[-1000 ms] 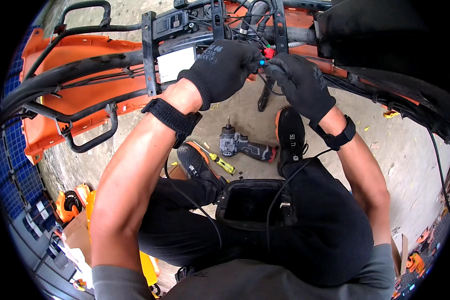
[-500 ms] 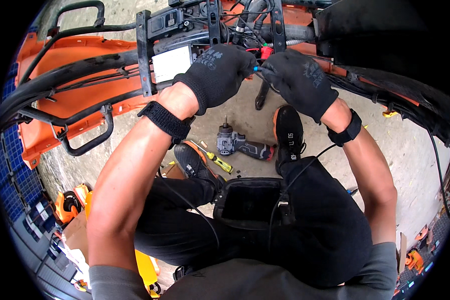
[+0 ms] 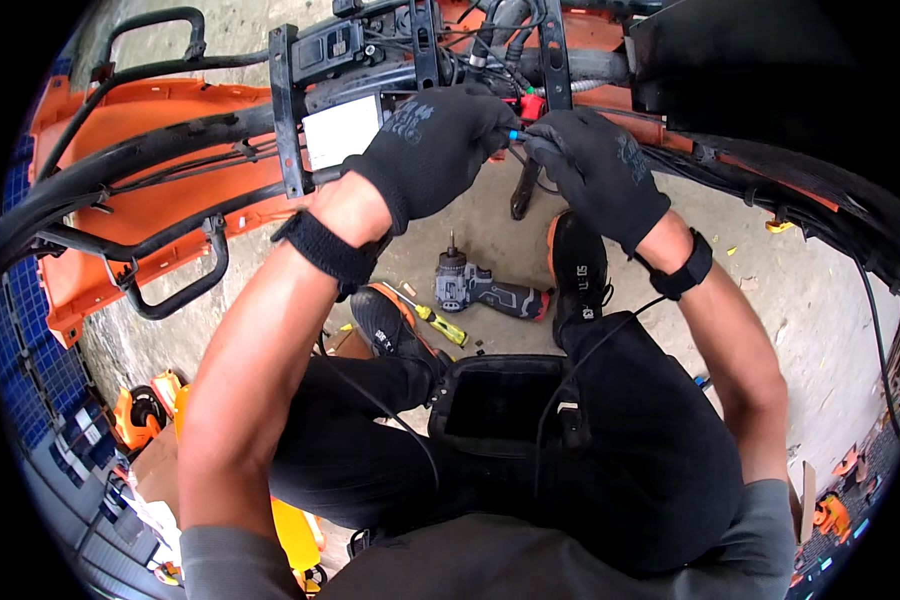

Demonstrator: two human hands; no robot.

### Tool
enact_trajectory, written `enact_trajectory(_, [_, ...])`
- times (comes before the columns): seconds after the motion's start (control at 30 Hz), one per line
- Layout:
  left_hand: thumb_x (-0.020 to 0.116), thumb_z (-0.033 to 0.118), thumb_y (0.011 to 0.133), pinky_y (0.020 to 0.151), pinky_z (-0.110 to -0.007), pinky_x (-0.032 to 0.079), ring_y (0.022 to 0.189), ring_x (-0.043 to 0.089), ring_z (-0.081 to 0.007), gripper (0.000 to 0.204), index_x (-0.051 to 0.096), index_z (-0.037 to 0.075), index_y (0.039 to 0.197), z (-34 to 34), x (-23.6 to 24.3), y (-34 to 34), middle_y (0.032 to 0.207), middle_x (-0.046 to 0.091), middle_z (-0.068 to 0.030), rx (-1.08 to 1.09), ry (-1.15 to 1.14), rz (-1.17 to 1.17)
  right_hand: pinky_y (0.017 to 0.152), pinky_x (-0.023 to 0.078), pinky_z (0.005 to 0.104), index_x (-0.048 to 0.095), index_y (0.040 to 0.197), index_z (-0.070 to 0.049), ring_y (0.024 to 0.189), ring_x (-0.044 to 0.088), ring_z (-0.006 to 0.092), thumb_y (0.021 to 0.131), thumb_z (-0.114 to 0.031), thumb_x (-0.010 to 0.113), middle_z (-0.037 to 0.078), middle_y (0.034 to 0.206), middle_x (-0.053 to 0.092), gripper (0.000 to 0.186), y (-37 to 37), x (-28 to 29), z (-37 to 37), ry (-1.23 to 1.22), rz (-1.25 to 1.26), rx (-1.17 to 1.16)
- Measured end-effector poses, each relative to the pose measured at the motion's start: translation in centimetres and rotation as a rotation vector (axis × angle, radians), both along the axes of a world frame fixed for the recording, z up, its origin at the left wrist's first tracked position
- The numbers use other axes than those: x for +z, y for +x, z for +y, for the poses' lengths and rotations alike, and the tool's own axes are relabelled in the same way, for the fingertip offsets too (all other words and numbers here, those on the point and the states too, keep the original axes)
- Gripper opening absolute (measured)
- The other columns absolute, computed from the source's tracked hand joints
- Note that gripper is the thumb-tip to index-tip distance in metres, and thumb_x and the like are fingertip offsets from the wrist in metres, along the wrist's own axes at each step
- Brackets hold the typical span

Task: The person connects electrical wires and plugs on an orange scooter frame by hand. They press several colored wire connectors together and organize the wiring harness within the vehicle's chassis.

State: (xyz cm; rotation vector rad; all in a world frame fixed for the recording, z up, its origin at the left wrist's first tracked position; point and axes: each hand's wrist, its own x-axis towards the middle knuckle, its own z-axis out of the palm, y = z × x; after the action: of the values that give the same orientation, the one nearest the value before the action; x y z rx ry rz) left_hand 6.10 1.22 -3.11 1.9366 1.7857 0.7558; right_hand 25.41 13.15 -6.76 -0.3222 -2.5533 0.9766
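My left hand (image 3: 432, 142), in a black work glove, is closed with thumb and fingertips pinched together just left of a small blue connector (image 3: 515, 136). On its other side my right hand (image 3: 602, 168), gloved alike, pinches too, its fingers wrapped round a dark cable. The blue connector shows in the narrow gap between both sets of fingertips; most of the cable is hidden inside the gloves. Right behind the fingertips sits a red connector (image 3: 533, 105) among black wires on the frame. A white rectangular box (image 3: 342, 131) is beside my left hand.
A black tubular frame (image 3: 200, 130) with orange panels (image 3: 80, 250) spans the far side. A cordless power driver (image 3: 454, 283) stands on the concrete floor between my shoes, near a yellow-handled screwdriver (image 3: 442, 324). A black pouch (image 3: 500, 405) lies between my legs.
My right hand has turned slightly and drawn a little down and left. My left hand stays almost where it was, the blue connector still between them.
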Motion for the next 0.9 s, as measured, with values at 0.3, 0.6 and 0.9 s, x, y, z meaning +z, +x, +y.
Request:
enact_trajectory(0.3, [0.060,0.031,0.101,0.053,-0.022,0.046,0.060,0.058,-0.0083,0.026,0.068,0.006,0.101,-2.4,0.9,0.8,0.078,0.063,-0.0005,0.773,-0.346,-0.931,0.071,0.047,0.0482,0.064,0.099,-0.003,0.081,0.061,0.0396,0.095,-0.023,0.061,0.019,0.081,0.062,0.021,-0.2,1.2,-1.6,-0.181,-0.037,-0.094])
enact_trajectory(0.6, [0.046,0.026,0.107,0.051,-0.019,0.037,0.059,0.047,-0.0045,0.030,0.067,0.005,0.113,-1.6,-0.2,2.3,0.081,0.056,0.0040,0.648,-0.379,-1.245,0.072,0.048,0.0497,0.064,0.099,-0.002,0.083,0.062,0.0403,0.093,-0.022,0.063,0.020,0.084,0.064,0.021,-0.4,0.5,-3.1,-0.109,0.016,-0.142])
enact_trajectory(0.9, [0.051,0.021,0.104,0.051,-0.019,0.037,0.062,0.048,-0.0050,0.027,0.065,0.003,0.118,-1.3,-1.1,1.8,0.082,0.056,0.0027,0.567,-0.348,-1.374,0.067,0.047,0.0475,0.060,0.096,0.001,0.080,0.062,0.0401,0.097,-0.021,0.060,0.023,0.083,0.062,0.021,-0.3,0.7,-3.6,-0.324,0.049,-0.160])
